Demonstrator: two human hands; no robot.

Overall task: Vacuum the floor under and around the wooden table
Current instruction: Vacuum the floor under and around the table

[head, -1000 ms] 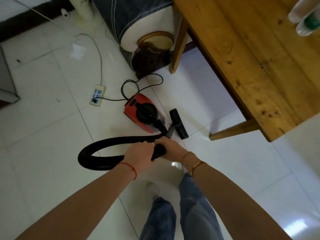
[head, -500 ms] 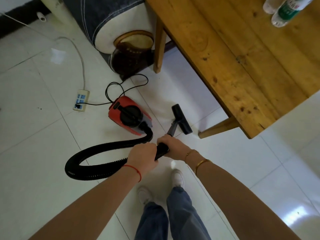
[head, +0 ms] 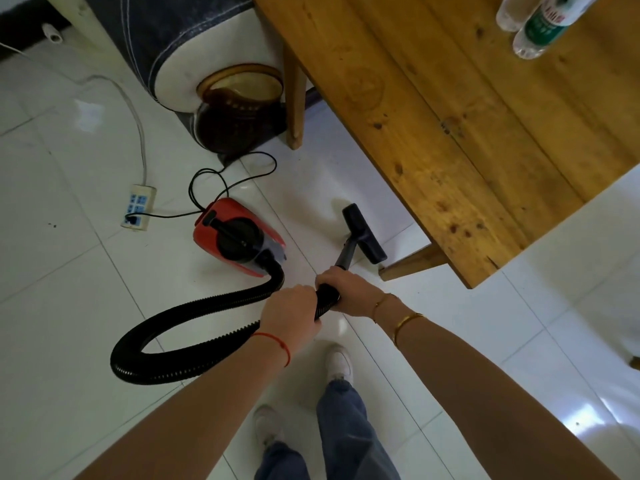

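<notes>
A red canister vacuum (head: 239, 237) sits on the white tiled floor, its black ribbed hose (head: 180, 327) looping left and back to my hands. My left hand (head: 289, 315) grips the hose end; just ahead of it my right hand (head: 349, 294) grips the wand handle. The dark wand (head: 346, 252) runs forward to the black floor nozzle (head: 363, 233), which lies on the tiles beside the near leg (head: 412, 263) of the wooden table (head: 450, 116). The table fills the upper right.
A white power strip (head: 138, 207) with the vacuum's black cord lies to the left. A brown jar (head: 239, 112) and a dark fabric-covered object (head: 187, 39) stand behind the far table leg (head: 294, 95). Plastic bottles (head: 535, 26) lie on the tabletop. My feet (head: 339, 363) stand just behind the wand.
The nozzle has slid right, away from the canister and closer to the table's near leg. Both hands keep their grip, and the view has shifted toward the table.
</notes>
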